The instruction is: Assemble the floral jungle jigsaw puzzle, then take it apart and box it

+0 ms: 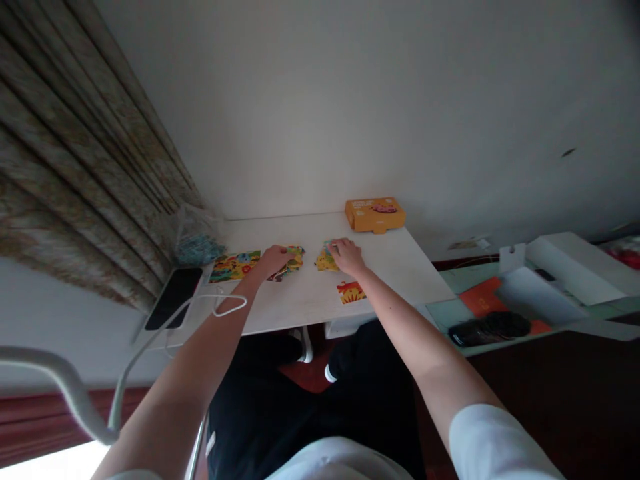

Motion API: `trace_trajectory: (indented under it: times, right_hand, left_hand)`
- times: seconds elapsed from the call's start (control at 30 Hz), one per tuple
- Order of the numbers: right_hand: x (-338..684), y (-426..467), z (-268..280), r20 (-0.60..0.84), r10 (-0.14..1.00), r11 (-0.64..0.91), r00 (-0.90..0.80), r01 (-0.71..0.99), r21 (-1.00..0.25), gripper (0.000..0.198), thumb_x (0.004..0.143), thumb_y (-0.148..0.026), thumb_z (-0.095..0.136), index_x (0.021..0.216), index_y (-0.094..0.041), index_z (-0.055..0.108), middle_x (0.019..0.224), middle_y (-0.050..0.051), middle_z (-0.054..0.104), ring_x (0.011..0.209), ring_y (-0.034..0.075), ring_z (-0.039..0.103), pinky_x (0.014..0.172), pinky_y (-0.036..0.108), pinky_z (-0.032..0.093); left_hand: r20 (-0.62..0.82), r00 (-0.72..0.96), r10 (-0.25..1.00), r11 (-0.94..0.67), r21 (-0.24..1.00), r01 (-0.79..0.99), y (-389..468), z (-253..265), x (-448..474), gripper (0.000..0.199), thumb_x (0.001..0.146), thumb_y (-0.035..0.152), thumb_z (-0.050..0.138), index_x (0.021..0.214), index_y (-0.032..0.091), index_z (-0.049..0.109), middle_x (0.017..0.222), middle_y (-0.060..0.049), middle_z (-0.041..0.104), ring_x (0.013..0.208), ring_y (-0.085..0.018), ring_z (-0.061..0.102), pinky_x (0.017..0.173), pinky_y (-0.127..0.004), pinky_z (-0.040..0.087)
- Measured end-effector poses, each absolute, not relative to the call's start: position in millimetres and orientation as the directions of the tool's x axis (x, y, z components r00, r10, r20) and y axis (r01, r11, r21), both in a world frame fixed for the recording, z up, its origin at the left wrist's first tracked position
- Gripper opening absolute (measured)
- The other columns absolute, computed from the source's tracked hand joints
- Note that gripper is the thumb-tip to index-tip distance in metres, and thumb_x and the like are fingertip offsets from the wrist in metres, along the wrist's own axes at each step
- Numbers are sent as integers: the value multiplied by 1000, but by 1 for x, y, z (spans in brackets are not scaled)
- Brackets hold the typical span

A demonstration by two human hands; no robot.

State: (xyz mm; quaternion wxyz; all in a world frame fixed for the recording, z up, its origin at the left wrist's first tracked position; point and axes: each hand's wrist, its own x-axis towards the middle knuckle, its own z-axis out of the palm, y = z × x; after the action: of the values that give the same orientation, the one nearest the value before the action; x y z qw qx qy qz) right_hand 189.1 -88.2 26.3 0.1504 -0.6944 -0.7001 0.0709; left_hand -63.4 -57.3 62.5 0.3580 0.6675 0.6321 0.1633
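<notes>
On the white table, my left hand (275, 259) grips the side of a joined section of colourful jigsaw puzzle (296, 259). My right hand (349, 256) closes over another puzzle section (326, 259), yellow and green, whose right part lies hidden under the fingers. A narrow gap separates the two sections. Left of my left hand lies a printed picture card (235, 265) with animals, partly behind my forearm. An orange-red puzzle piece or card (351, 292) with a yellow figure rests below my right hand, its right edge covered by my forearm.
An orange box (376, 215) stands at the table's back right. A clear bag of bluish bits (197, 247) and a dark tablet or phone (174, 298) are at the left, with a white cable (165, 327) in front. Opened white packaging (540, 293) lies right, beyond the table.
</notes>
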Motion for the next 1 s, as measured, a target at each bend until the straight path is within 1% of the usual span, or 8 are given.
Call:
trace_trajectory:
  times: [0.13,0.37,0.43,0.53,0.63,0.73,0.83,1.0]
  right_hand:
    - [209,-121,11,195,979,117,-55,939,-322,38,106,-44,44,120,-20,69,131,15,66,124,29,57,102,45,44]
    - [249,-182,-13,233,960,234,-158,908,-347,29,99,-40,60,116,-21,72,139,14,64,132,30,55,112,50,39]
    - [261,-189,-17,214,959,256,-185,889,-381,33,94,-42,67,120,-23,71,142,13,63,135,30,54,115,51,37]
    - [279,-191,-20,128,959,285,-254,845,-453,54,83,-46,79,130,-24,67,149,14,57,143,31,48,120,54,33]
    - [293,-189,-19,38,957,265,-288,812,-520,69,71,-45,89,133,-23,66,155,16,51,145,33,45,119,53,36]
    - [298,-183,-13,-2,953,254,-302,803,-540,68,66,-38,92,127,-23,67,153,16,51,142,31,49,117,48,40]
    - [294,-175,-5,-47,950,248,-310,834,-493,62,59,-34,95,113,-21,68,141,15,58,135,31,53,114,45,41]
    - [280,-166,7,-126,955,197,-268,893,-405,60,51,-32,97,100,-22,64,120,10,62,119,31,59,101,42,46]
  left_hand:
    - [-184,148,972,-21,559,829,-46,55,-67,30,78,41,67,57,20,61,49,-1,54,57,-19,57,54,-27,36]
    - [-179,129,975,-3,575,818,-24,46,-73,29,79,38,69,57,21,63,52,-4,59,64,-23,61,62,-29,40]
    - [-165,146,975,-41,516,855,-20,42,-71,27,82,40,68,65,21,67,64,-8,67,72,-25,65,67,-30,43]
    - [-72,129,989,-89,412,907,-19,34,-68,32,90,48,61,91,18,73,93,-15,74,90,-29,69,79,-33,47]
    - [15,140,990,-138,312,940,-25,29,-63,44,98,50,51,117,15,69,119,-22,68,108,-35,65,92,-41,47]
    - [152,167,974,-198,214,957,-37,28,-53,45,100,46,48,126,14,66,134,-25,60,125,-40,55,105,-52,40]
    - [270,308,912,-363,188,913,-60,28,-34,41,100,36,47,131,14,64,142,-22,56,133,-37,50,114,-55,30]
    - [232,603,763,-646,286,708,-120,13,6,38,98,36,56,132,21,63,140,-15,61,132,-32,52,119,-52,27]
